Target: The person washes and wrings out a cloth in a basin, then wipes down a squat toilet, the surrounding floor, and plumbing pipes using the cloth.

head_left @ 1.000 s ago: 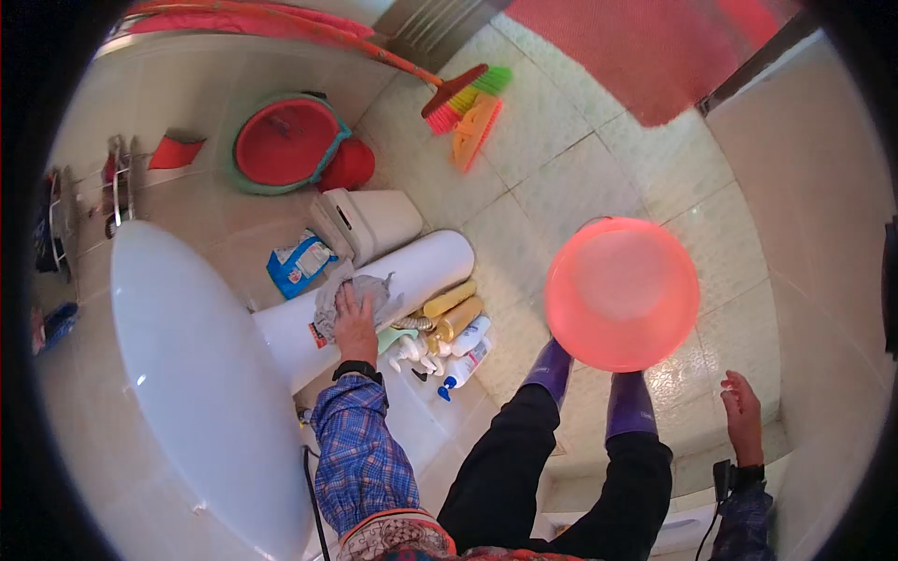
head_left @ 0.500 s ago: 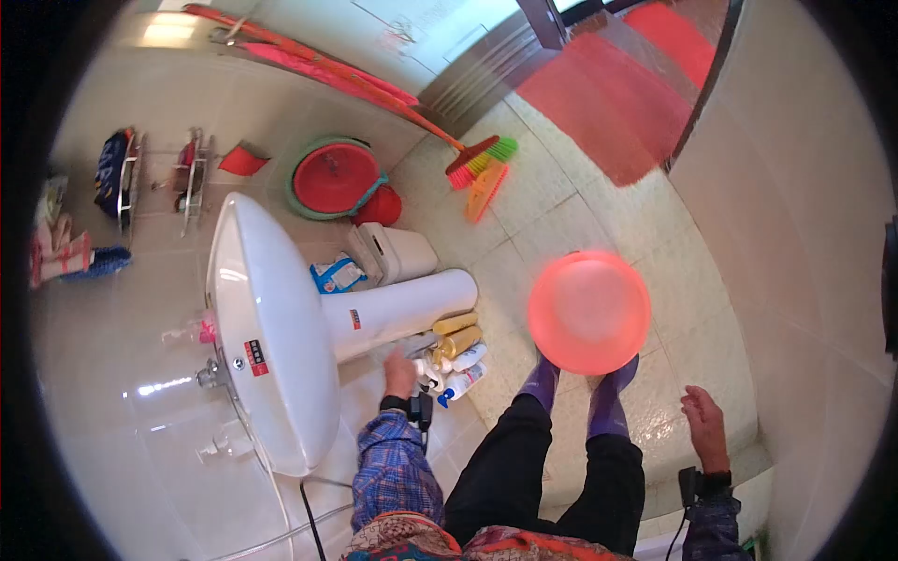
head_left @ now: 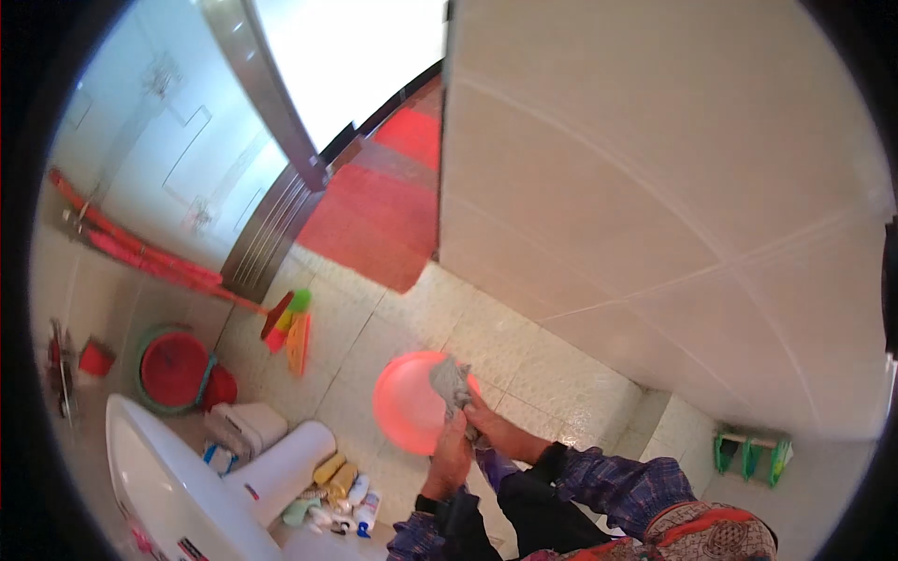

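Note:
A grey cloth [head_left: 449, 380], bunched up and looking like a rag, hangs from my two hands over the near right side of a pink basin [head_left: 402, 404]. My left hand [head_left: 451, 456] is closed on the lower part of the cloth. Right beside it, my right hand [head_left: 488, 426] also grips the cloth, fingers wrapped round it. The basin sits on the tiled floor in front of my boots. What lies inside the basin is hard to make out.
At the lower left stand a white pedestal sink [head_left: 159, 486], a white bin [head_left: 245, 426] and several bottles [head_left: 341, 481]. A broom [head_left: 279, 316] leans by the glass door. Red mats [head_left: 369, 229] lie at the doorway. A tiled wall [head_left: 636, 187] rises on the right.
My hands, apart and without the cloth before, have come together over the basin and now hold the grey cloth. The view has swung to the right.

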Demonstrator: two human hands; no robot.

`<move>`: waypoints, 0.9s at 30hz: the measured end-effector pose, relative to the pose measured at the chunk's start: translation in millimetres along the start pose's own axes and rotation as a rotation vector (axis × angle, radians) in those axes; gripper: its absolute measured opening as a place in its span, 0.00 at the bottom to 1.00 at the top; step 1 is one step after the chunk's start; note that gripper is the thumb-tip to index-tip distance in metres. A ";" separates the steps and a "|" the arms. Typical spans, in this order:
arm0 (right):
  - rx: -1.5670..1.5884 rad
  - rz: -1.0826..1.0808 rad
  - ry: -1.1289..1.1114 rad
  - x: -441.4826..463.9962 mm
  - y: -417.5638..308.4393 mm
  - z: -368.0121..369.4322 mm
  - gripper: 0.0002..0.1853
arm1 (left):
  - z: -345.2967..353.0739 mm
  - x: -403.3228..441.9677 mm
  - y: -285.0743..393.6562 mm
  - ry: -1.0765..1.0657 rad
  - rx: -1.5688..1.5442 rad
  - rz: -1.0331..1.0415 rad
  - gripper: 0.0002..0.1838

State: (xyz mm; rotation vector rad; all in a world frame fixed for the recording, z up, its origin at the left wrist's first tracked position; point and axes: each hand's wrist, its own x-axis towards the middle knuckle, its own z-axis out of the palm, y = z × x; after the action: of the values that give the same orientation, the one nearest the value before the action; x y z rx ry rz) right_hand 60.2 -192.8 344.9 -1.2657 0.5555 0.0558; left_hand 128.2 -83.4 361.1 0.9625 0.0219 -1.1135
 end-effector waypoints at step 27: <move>0.702 -0.156 0.255 32.2 -86.7 -41.1 0.21 | 0.3 174.8 42.4 -0.479 1.627 1.091 0.17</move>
State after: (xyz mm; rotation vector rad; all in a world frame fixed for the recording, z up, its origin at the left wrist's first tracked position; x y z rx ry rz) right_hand 102.6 -266.1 400.2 -0.6255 0.6201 -0.4062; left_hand 245.0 -209.5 307.9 1.6802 -1.8071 -0.0701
